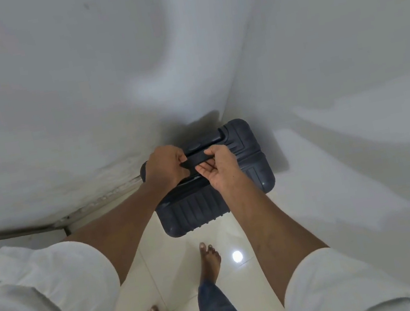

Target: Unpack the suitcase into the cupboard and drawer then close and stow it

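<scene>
Against the wall corner stands the closed dark hard-shell suitcase (211, 181) (upright on the tiled floor (167, 259)). Left hand (166, 168) grips its top handle (195, 162); right hand (218, 168) cups it, fingers loosely curled.

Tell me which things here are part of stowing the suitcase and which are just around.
Part of the job:
suitcase, closed, standing in the wall corner
pull handle
left hand, gripping the handle
right hand, fingers on the handle's other end

Just around:
white walls
tiled floor
</scene>
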